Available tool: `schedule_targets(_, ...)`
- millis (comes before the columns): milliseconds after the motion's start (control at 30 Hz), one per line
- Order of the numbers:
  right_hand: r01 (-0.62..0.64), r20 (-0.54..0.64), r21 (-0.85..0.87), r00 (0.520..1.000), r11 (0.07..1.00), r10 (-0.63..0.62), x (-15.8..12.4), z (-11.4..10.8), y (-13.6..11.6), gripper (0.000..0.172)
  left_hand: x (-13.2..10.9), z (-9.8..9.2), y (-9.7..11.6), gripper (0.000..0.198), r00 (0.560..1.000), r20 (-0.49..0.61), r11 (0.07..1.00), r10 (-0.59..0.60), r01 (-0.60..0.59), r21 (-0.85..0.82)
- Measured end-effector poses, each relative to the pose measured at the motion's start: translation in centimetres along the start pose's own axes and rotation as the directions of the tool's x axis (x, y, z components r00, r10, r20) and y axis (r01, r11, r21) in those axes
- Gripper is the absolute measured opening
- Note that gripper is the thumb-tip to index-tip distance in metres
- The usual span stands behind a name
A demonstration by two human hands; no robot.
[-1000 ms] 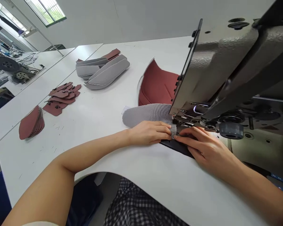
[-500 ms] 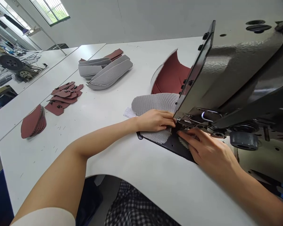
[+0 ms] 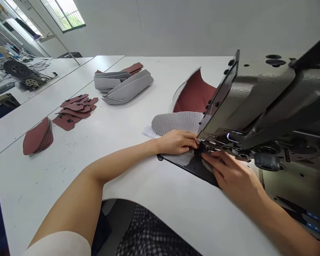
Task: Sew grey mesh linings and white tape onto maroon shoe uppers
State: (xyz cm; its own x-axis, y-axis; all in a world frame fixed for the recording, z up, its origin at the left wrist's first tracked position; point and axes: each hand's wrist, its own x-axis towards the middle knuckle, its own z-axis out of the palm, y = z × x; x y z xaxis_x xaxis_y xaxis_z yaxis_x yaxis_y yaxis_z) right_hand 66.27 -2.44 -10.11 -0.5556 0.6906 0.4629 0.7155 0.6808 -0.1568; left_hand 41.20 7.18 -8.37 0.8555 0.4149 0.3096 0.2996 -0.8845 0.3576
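My left hand (image 3: 177, 141) bends its fingers onto a grey mesh fabric piece (image 3: 176, 121), close to the presser foot of the sewing machine (image 3: 245, 99). Part of the same grey fabric shows below that hand, on the black machine bed (image 3: 200, 171). On the other side of the needle area, my right hand (image 3: 233, 170) presses its fingers together on a pale edge of fabric, which they mostly hide. Behind the machine head stands a curved dark red piece with a grey outer side (image 3: 194, 94), partly covered by the head.
On the white table (image 3: 117, 129) lie a stack of dark red rounded pieces (image 3: 37, 137), scattered red pieces with black marks (image 3: 76, 111) and a pile of grey curved pieces (image 3: 129, 87). A paper slip (image 3: 148, 131) lies near the fabric. Blue-handled scissors (image 3: 306, 217) are at lower right.
The camera view has shifted slightly, so the machine head sits lower and farther left in the picture. Both hands stay at the needle area, with little visible movement of the fabric.
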Motion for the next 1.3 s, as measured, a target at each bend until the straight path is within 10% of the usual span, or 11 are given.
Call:
schedule_targets(233, -0.019, -0.055, 0.070, 0.998, 0.997, 0.023, -0.2, 0.0, 0.4, 0.036, 0.2, -1.3, 0.6, 0.032, 0.996, 0.020, 0.995, -0.091, 0.091, -0.042)
schedule_targets(433, -0.006, -0.105, 0.069, 0.994, 0.998, 0.013, 0.0, 0.0, 0.5, 0.033, 5.6, -3.3, -1.8, 0.021, 0.984, 0.097, 0.947, -0.149, 0.114, 0.300)
schedule_targets(733, 0.025, -0.128, 0.042, 0.992, 0.999, -0.019, 0.0, -0.3, 0.5, 0.030, 5.4, -1.3, -1.8, 0.030, 0.942, 0.125, 0.907, -0.310, 0.254, 0.335)
schedule_targets(1000, -0.024, -0.153, 0.143, 0.987, 0.989, 0.046, 0.2, -0.2, 0.6, 0.028, -0.6, 0.5, 4.7, 0.051, 0.892, 0.058, 0.855, -0.448, 0.408, 0.320)
schedule_targets(1167, 0.082, -0.128, 0.205, 0.990, 0.975, -0.056, 1.0, -2.6, -2.3, 0.028, -2.2, -1.7, 9.0, 0.036, 0.925, 0.055, 0.895, -0.375, 0.346, 0.282)
schedule_targets(1300, 0.356, -0.108, 0.420, 0.933, 0.835, -0.344, -0.6, -5.9, -9.0, 0.027, 0.7, -2.0, 12.5, 0.027, 0.939, 0.095, 0.903, -0.332, 0.345, -0.255)
